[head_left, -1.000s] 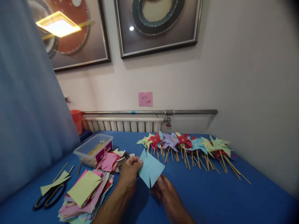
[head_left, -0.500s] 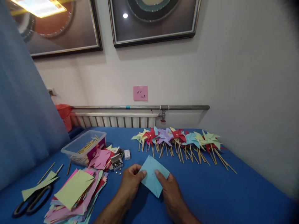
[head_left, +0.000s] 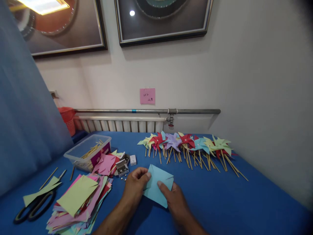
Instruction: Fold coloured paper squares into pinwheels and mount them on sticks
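A square of light blue paper (head_left: 157, 182) with slits cut in from its corners is held up over the blue table. My left hand (head_left: 137, 182) pinches its left edge between thumb and fingers. On the right side, my right hand (head_left: 173, 197) grips the paper, thumb lying on the front face and fingers behind it. Just left of my left hand sit small open boxes of metal pins (head_left: 122, 168), with a few loose pins in front. A stack of coloured paper sheets (head_left: 78, 199) lies further left, a pale yellow one on top.
Finished paper pinwheels (head_left: 173, 142) on sticks lie in a row at the back right. A clear plastic box (head_left: 73, 153) of sticks stands back left, beside pink cut paper (head_left: 105, 164). Black-handled scissors (head_left: 40, 207) lie at far left under a pale green strip. Behind are a pipe and radiator (head_left: 122, 123).
The blue paper has been turned from a diamond to a squarer angle. My left thumb has shifted up to its upper left edge, and my right thumb has moved slightly left.
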A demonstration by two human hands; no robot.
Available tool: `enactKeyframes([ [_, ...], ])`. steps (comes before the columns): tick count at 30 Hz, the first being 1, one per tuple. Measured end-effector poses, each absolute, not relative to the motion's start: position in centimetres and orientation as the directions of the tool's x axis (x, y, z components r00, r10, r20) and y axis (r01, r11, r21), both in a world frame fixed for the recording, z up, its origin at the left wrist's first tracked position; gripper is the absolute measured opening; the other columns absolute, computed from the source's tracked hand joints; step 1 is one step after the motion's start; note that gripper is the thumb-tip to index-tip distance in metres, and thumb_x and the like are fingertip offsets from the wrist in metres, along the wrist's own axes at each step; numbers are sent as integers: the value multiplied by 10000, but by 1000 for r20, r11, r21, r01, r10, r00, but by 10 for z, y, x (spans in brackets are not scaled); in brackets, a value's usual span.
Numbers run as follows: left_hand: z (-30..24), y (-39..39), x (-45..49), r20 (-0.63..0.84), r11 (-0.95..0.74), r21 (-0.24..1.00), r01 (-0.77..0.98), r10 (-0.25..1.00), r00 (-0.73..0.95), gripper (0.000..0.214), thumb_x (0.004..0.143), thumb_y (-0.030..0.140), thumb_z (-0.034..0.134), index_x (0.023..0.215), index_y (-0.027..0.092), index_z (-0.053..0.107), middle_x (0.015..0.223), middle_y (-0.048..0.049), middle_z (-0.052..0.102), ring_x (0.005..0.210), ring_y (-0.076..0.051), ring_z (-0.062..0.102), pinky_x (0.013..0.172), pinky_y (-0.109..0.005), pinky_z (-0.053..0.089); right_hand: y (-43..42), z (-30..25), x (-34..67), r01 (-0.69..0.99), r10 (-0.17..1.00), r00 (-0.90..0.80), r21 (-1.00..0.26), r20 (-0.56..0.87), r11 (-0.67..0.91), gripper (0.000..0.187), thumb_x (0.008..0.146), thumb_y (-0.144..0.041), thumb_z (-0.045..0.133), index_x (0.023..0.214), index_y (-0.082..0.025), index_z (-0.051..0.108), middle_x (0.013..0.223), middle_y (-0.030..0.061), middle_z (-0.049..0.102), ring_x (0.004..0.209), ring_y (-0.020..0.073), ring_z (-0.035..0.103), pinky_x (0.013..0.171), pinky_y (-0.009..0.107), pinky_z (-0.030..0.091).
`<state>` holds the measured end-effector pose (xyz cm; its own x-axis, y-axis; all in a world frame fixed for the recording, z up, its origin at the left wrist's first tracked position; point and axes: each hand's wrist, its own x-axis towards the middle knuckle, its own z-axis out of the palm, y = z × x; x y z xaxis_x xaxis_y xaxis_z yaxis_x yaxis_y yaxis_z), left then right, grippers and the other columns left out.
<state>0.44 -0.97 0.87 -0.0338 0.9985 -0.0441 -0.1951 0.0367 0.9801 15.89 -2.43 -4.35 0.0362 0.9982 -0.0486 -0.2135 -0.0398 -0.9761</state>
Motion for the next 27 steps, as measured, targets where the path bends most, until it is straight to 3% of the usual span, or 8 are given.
enactKeyframes([
  [6, 3, -5, -1, 50, -64, 994, -92, 987, -154, 354, 616, 472, 864, 730, 175, 709, 592, 47, 577, 531, -96, 442, 524, -216, 329, -23, -47, 157, -117, 997, 44, -992, -62, -57, 490, 747, -649, 814, 908, -187, 803, 827, 75, 829, 697, 256, 723, 625, 337, 553],
  [15, 20, -9, -4, 80, -81, 997, -7, 988, -129, 253, 626, 406, 829, 698, 191, 719, 612, 38, 608, 568, -117, 484, 552, -227, 376, -28, -37, 158, -226, 996, -63, -971, -67, -80, 450, 817, -602, 803, 996, -189, 802, 782, 61, 813, 757, 280, 765, 692, 355, 593],
  [27, 18, -11, -4, 120, -117, 993, 32, 984, -134, 208, 670, 391, 761, 710, 197, 699, 625, 38, 595, 582, -123, 485, 566, -233, 375, -27, -42, 154, -238, 993, -64, -965, -97, -109, 505, 745, -637, 841, 947, -177, 792, 799, 72, 815, 753, 283, 757, 697, 363, 580],
])
